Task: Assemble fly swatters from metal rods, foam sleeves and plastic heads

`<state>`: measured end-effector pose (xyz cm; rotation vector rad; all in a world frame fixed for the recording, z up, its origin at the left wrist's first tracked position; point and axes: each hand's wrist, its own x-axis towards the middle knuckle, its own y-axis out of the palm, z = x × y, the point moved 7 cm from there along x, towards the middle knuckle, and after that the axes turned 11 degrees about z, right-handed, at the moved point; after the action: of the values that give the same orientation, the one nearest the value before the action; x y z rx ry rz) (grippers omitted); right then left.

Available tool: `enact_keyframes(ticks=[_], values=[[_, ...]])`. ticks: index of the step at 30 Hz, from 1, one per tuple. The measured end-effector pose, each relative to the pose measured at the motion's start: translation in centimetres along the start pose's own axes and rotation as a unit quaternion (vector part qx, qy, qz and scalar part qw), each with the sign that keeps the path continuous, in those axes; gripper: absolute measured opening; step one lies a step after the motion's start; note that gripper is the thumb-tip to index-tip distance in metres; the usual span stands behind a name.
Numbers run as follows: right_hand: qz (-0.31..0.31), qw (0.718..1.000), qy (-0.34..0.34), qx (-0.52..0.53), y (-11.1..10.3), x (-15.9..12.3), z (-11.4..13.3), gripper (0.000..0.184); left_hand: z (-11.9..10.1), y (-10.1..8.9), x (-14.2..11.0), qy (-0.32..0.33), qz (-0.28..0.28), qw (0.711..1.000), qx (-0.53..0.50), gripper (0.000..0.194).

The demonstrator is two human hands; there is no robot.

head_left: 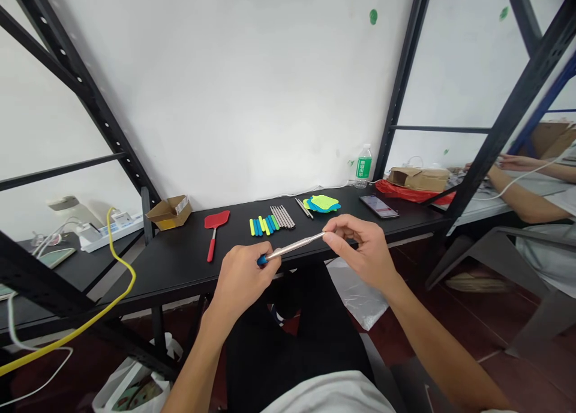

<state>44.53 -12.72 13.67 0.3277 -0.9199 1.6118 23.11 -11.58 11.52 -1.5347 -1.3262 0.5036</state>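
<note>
Silver metal rod (pixel 297 245), blue at one end, is held level with the near edge of the desk (pixel 166 266). Your left hand (pixel 240 275) is closed on it at the blue end; your right hand (pixel 360 245) pinches the thin tip. Recommended: grip lightly, and direct any pull or twist along the rod's length.

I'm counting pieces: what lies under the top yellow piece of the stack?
Under the top yellow piece, blue edges show, with another yellow edge at the left. The covered middles and exact count cannot be seen.
</note>
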Motion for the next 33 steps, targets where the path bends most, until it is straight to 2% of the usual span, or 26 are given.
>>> enact_keyframes(ticks=[7,11,16,19,21,22,25,29,33], values=[[0.025,1.000,0.003,-0.014,0.3,0.0,0.2,0.016,-1.1,-0.4,-0.2,0.022,-0.019,0.999,0.041,0.034],[0.034,0.999,0.007,-0.005,0.2,0.0,0.1,0.017,-1.6,-0.5,-0.4,0.042,-0.005,0.999,0.029,0.031],[0.048,0.998,0.023,0.021,0.4,0.5,-1.7,0.022,-1.4,-0.5,-0.3,0.066,-0.025,0.997,0.041,0.034],[0.053,0.998,0.042,0.006,0.5,1.3,-4.8,0.029,-0.9,-0.4,-0.2,0.061,-0.044,0.994,0.075,0.037],[0.057,0.996,0.070,-0.010,0.4,1.7,-7.9,0.035,-0.6,-0.5,-0.1,0.063,-0.053,0.994,0.077,0.036],[0.040,0.996,0.078,-0.028,0.1,1.8,-9.5,0.038,-0.5,-0.6,-0.2,0.065,-0.059,0.994,0.072,0.036],[0.028,0.984,0.121,-0.129,-0.5,1.8,-14.7,0.037,-0.2,-1.4,-0.5,0.077,-0.087,0.992,0.056,0.034],[0.075,0.935,0.206,-0.280,-0.2,0.7,-20.5,0.037,0.1,-2.6,-1.0,0.090,-0.132,0.986,0.034,0.030],[0.139,0.871,0.239,-0.406,0.9,-0.1,-22.5,0.044,0.7,-3.5,-1.2,0.071,-0.157,0.985,0.013,0.031]])
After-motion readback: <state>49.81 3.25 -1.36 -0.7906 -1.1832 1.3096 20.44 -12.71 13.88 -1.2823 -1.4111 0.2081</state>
